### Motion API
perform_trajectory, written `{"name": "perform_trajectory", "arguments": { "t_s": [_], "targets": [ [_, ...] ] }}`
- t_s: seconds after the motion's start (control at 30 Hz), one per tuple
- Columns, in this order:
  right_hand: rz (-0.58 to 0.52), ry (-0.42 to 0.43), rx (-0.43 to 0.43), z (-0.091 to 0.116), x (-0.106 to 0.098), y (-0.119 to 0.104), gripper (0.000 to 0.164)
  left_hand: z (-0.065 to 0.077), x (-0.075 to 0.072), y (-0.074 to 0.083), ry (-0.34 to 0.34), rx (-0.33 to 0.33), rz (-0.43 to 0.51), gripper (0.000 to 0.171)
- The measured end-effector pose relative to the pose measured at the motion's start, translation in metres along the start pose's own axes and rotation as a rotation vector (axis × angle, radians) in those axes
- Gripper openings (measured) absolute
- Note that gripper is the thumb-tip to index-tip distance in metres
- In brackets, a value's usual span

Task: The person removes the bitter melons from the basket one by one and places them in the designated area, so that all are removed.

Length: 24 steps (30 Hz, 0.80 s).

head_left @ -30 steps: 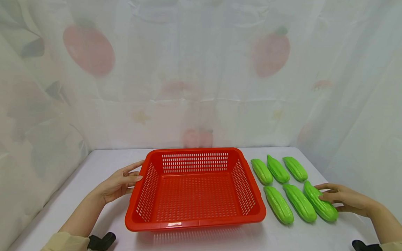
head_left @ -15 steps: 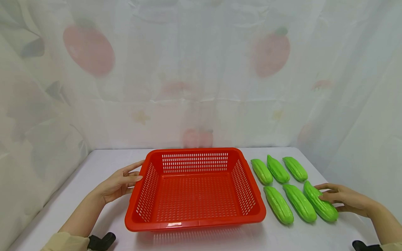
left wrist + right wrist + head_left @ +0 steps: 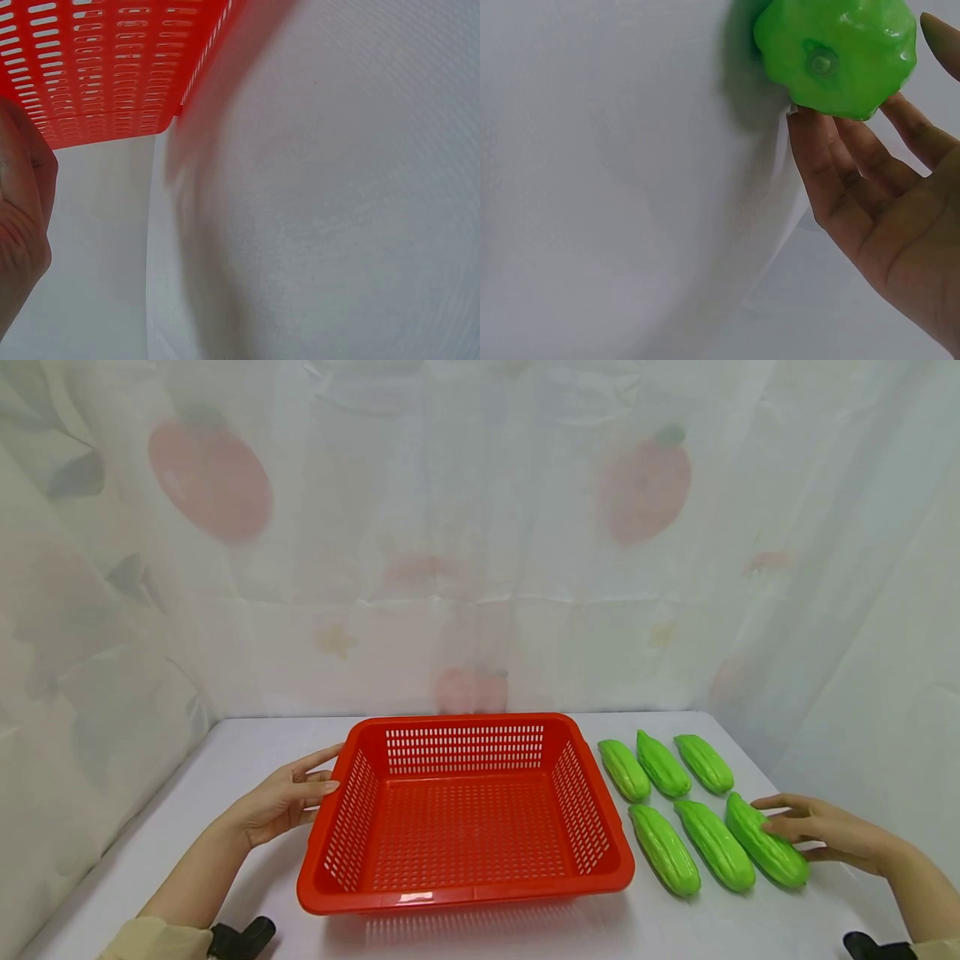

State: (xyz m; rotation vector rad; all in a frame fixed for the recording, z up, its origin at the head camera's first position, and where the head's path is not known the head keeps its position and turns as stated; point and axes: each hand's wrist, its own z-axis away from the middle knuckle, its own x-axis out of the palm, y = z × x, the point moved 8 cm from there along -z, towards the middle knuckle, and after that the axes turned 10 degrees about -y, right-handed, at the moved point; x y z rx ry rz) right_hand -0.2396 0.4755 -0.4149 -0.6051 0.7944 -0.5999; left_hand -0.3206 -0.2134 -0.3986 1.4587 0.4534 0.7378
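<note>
A red plastic basket (image 3: pixel 465 892) with slotted walls stands mid-table in the head view, nothing inside it. My left hand (image 3: pixel 281 802) holds its left rim, thumb at the rim's edge and fingertips partly hidden beneath. In the left wrist view that hand (image 3: pixel 22 187) lies against the slotted outer wall. At the right, my right hand (image 3: pixel 832 835) is around a bright green bitter melon (image 3: pixel 757 839), nearest of its row to the right edge. The right wrist view shows the melon's round end (image 3: pixel 840 52), fingers against one side and the thumb close by the other.
Several more green bitter melons, such as a front one (image 3: pixel 663 852) and a back one (image 3: pixel 705 762), lie in two rows right of the basket. The white table (image 3: pixel 258 743) meets pale printed curtains (image 3: pixel 480 568) at the back and sides.
My right hand and the bitter melon under it have shifted very slightly to the right. The left hand and basket hold still.
</note>
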Motion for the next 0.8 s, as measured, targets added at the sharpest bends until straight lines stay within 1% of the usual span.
{"name": "perform_trajectory", "arguments": {
  "t_s": [0.17,0.27,0.33,0.4,0.47,0.53,0.6,0.67,0.73,0.8],
  "targets": [
    [0.023,0.014,-0.029,0.003,-0.002,-0.004,0.068,-0.001,0.0,0.0,0.006,-0.007,-0.009,0.064],
    [0.056,0.048,-0.061,0.006,-0.004,-0.011,0.067,-0.002,0.0,0.0,0.011,-0.01,-0.03,0.066],
    [0.1,0.092,-0.084,0.008,-0.005,-0.017,0.066,-0.003,-0.002,0.001,0.018,-0.017,-0.055,0.068],
    [0.166,0.161,-0.096,0.01,-0.007,-0.026,0.065,-0.003,-0.003,0.001,0.031,-0.028,-0.09,0.07],
    [0.239,0.237,-0.104,0.011,-0.009,-0.038,0.066,-0.002,-0.005,0.001,0.064,-0.048,-0.153,0.072],
    [0.284,0.314,-0.102,0.01,-0.009,-0.05,0.069,0.002,-0.008,0.004,0.114,-0.07,-0.242,0.075],
    [0.312,0.388,-0.104,0.009,-0.009,-0.065,0.071,0.005,-0.009,0.01,0.16,-0.081,-0.357,0.076],
    [0.331,0.459,-0.128,0.007,-0.007,-0.082,0.072,0.008,-0.007,0.019,0.21,-0.084,-0.487,0.078],
    [0.342,0.52,-0.178,0.006,-0.002,-0.102,0.072,0.011,0.0,0.03,0.26,-0.076,-0.65,0.08],
    [0.348,0.561,-0.243,0.004,0.004,-0.123,0.07,0.013,0.01,0.044,0.337,-0.064,-0.848,0.083]
  ]
}}
